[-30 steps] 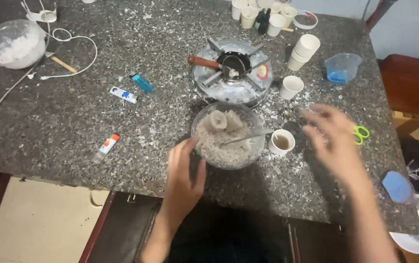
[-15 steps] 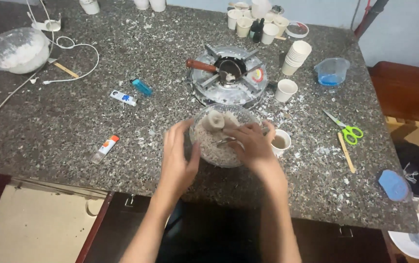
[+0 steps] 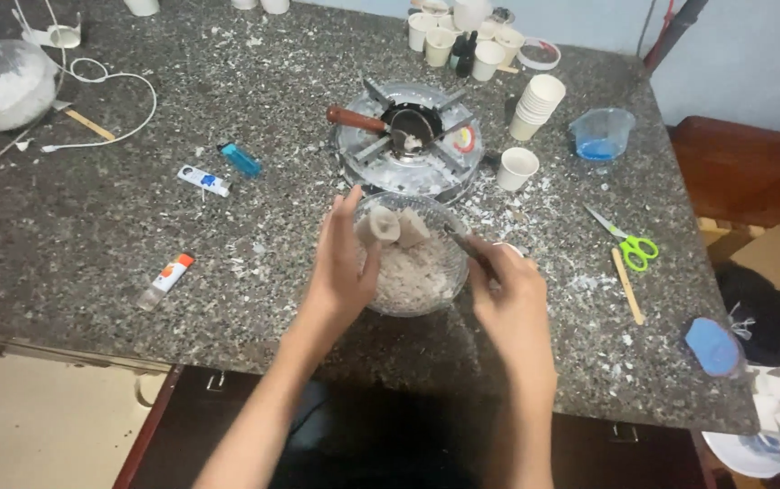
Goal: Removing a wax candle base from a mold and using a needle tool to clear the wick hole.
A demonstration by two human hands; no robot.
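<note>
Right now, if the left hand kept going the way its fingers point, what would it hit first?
Probably the small stove beyond the glass bowl; the left hand points up the table along the bowl's left rim, though depth is unclear.

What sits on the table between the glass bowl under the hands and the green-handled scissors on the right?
In the head view, only white flakes scattered on the table lie between the glass bowl and the scissors; the right hand overlaps the bowl's end of that stretch.

White glue tube with orange cap lies near the table's front-left edge.
</note>
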